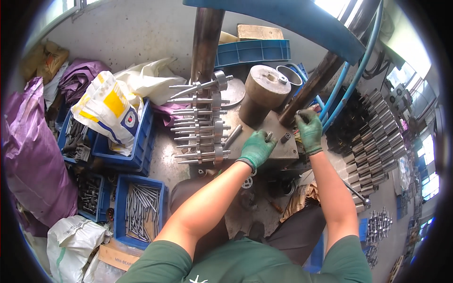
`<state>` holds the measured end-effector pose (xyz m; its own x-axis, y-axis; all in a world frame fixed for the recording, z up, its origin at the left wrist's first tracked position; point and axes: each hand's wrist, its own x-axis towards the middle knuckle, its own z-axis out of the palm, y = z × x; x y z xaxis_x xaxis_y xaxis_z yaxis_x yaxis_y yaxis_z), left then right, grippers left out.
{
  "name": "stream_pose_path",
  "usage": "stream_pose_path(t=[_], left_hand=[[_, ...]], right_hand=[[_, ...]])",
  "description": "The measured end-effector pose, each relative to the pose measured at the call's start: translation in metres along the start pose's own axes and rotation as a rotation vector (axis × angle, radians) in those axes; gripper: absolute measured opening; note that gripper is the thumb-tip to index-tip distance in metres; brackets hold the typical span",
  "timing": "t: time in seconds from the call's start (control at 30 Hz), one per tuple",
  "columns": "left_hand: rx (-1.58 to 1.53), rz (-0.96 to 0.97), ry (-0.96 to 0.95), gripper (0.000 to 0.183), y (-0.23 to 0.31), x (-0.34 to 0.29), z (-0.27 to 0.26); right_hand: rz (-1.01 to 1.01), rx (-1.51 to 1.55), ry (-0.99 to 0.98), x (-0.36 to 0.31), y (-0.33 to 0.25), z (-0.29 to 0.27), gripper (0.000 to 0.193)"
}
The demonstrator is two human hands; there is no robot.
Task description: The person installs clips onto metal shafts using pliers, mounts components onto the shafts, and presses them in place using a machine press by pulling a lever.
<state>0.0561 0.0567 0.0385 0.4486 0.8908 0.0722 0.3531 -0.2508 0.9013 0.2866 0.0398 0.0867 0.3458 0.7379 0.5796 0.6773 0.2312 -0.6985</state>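
Note:
Both my hands wear green gloves. My left hand [258, 149] is closed over the front of the steel press bed [278, 152], with a small metal part [269, 137] showing at its fingertips. My right hand [309, 132] is raised beside the right steel column [309, 87], fingers pinched together; what they hold is too small to make out. Between the hands a short bushing [286, 137] stands on the bed. A plain steel rod [233, 137] lies left of my left hand. Behind it rises a thick steel cylinder [257, 104] with a wider top. Several shafts with discs [203, 127] are lined up along the bed's left side.
Blue crates stand on the left, one full of steel rods [141, 207], another under a white-and-yellow sack [111, 111]. A blue crossbeam [283, 16] spans overhead. Blue hoses [351, 89] run down at the right, near stacked metal cylinders [377, 137]. A lever [356, 194] sticks out right.

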Motion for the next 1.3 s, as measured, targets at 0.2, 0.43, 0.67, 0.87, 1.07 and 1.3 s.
stream_pose_path(t=[0.2, 0.43, 0.67, 0.87, 1.07, 1.3], left_hand=[[-0.073, -0.121, -0.125, 0.062, -0.012, 0.009, 0.0], [-0.19, -0.098, -0.161, 0.054, -0.022, 0.018, 0.011], [-0.272, -0.192, -0.16, 0.046, -0.027, 0.021, 0.008], [-0.214, -0.085, -0.108, 0.044, -0.023, 0.008, 0.004], [-0.222, -0.066, -0.124, 0.038, -0.032, 0.01, 0.009], [-0.222, -0.049, -0.191, 0.048, -0.025, -0.003, -0.001]], right_hand=[[-0.326, -0.195, 0.032, 0.069, -0.089, 0.03, 0.016], [-0.168, -0.391, -0.078, 0.111, -0.08, 0.057, 0.028], [-0.146, -0.514, -0.108, 0.108, -0.09, 0.063, 0.03], [-0.184, -0.55, -0.071, 0.102, -0.086, 0.062, 0.028], [-0.338, -0.523, -0.053, 0.096, -0.088, 0.05, 0.028], [-0.27, -0.28, -0.042, -0.002, -0.087, -0.018, 0.017]])
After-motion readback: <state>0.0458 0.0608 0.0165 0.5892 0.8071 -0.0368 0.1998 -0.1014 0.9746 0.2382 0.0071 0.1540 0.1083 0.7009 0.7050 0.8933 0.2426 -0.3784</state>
